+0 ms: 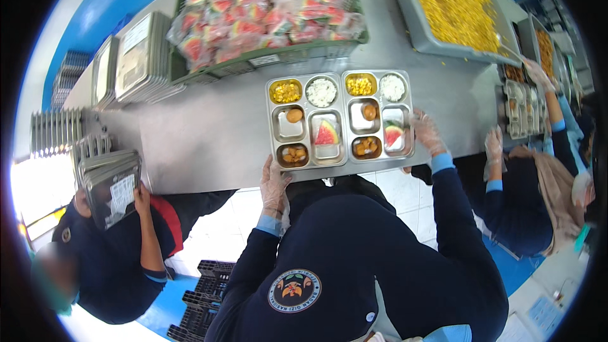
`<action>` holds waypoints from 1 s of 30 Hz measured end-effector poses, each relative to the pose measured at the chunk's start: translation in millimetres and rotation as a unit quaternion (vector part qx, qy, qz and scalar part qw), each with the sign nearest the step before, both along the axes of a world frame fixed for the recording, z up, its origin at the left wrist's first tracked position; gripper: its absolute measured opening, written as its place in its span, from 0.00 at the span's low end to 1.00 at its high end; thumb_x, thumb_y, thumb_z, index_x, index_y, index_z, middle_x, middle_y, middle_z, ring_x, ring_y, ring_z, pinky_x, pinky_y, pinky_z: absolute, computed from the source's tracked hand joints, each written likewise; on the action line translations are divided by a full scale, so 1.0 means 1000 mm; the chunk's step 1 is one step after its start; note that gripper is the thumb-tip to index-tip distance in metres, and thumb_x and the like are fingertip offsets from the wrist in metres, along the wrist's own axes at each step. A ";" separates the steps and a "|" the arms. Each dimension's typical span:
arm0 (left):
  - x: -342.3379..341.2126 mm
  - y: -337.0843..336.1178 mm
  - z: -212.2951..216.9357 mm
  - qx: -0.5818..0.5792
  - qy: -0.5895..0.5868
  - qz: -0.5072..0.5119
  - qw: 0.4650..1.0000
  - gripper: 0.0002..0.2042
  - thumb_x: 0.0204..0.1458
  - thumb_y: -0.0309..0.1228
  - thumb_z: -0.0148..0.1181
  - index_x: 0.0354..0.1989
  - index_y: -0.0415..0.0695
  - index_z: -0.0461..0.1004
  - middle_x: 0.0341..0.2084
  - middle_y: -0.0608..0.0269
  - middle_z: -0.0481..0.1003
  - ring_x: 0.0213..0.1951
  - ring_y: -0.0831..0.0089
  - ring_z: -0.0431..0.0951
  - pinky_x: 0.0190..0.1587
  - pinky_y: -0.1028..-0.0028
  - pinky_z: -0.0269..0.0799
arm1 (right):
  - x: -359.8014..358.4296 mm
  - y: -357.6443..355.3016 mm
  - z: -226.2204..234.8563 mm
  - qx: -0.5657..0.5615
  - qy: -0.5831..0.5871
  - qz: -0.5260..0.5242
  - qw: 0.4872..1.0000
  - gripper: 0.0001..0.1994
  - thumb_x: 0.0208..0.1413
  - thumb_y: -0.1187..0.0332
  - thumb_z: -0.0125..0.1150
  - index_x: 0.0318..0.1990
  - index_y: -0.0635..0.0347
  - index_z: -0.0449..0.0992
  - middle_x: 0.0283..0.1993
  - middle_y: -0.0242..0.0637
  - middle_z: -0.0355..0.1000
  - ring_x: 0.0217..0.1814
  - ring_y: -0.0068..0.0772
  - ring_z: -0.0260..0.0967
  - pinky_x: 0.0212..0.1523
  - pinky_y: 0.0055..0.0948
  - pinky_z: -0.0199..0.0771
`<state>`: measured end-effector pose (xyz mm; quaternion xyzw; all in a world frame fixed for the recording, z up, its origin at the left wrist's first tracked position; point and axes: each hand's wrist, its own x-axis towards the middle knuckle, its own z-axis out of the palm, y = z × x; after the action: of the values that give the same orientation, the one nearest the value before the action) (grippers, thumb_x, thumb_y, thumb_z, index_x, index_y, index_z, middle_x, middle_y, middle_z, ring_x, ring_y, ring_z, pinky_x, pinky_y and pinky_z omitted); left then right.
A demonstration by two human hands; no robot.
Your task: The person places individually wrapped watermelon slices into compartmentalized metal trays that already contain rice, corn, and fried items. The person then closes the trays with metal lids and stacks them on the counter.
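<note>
Two steel compartment trays lie side by side at the front edge of the metal table. My left hand (pixel 274 187), in a clear plastic glove, grips the near left corner of the left tray (pixel 305 128). My gloved right hand (pixel 428 132) holds the right rim of the right tray (pixel 362 128), its fingers partly hidden by the edge. Each tray carries yellow diced food, white rice, a round brown item, brown chunks and a watermelon slice (pixel 327 133) that looks wrapped in clear plastic.
A green crate (pixel 266 57) of bagged watermelon stands behind the trays. At the back right is a grey tub (pixel 430 44) of yellow food. Stacked lidded trays (pixel 136 57) stand at left. A person at left holds trays (pixel 114 190); gloved co-workers work at right.
</note>
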<state>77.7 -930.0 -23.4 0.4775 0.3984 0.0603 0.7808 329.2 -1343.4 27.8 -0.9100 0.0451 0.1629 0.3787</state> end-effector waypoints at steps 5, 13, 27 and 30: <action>0.008 -0.069 -0.019 0.085 -0.049 0.122 0.988 0.39 0.65 0.39 0.62 0.80 0.53 0.45 0.65 0.60 0.68 0.53 0.66 0.76 0.50 0.65 0.78 | 0.018 -0.022 -0.025 0.173 0.022 0.048 0.984 0.24 0.63 0.60 0.61 0.65 0.60 0.74 0.51 0.41 0.82 0.49 0.29 0.79 0.53 0.30 0.77; 0.012 -0.154 -0.032 0.097 -0.076 0.274 0.954 0.49 0.62 0.32 0.64 0.81 0.55 0.31 0.69 0.55 0.63 0.59 0.62 0.73 0.51 0.57 0.77 | 0.031 -0.049 -0.056 0.263 0.088 0.138 0.951 0.32 0.60 0.70 0.58 0.73 0.58 0.63 0.39 0.38 0.79 0.30 0.26 0.76 0.26 0.27 0.78; 0.087 -0.397 -0.018 -0.093 -0.058 0.122 0.987 0.29 0.68 0.39 0.56 0.76 0.57 0.54 0.65 0.60 0.63 0.54 0.62 0.75 0.49 0.56 0.80 | 0.008 -0.121 -0.013 0.363 0.035 0.295 0.883 0.33 0.67 0.54 0.61 0.73 0.63 0.61 0.63 0.49 0.71 0.63 0.36 0.69 0.63 0.35 0.72; 0.091 -0.405 0.005 -0.232 -0.014 -0.028 0.972 0.27 0.67 0.39 0.57 0.73 0.53 0.58 0.64 0.56 0.65 0.59 0.55 0.73 0.57 0.49 0.77 | -0.016 -0.135 0.023 0.421 0.026 0.290 0.859 0.33 0.68 0.55 0.61 0.74 0.61 0.60 0.68 0.50 0.68 0.72 0.41 0.65 0.70 0.40 0.67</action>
<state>168.3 -1334.6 -18.0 0.2940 0.3770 -0.0492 0.8769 313.3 -1478.0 50.4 -0.6308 -0.2843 0.2923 0.6601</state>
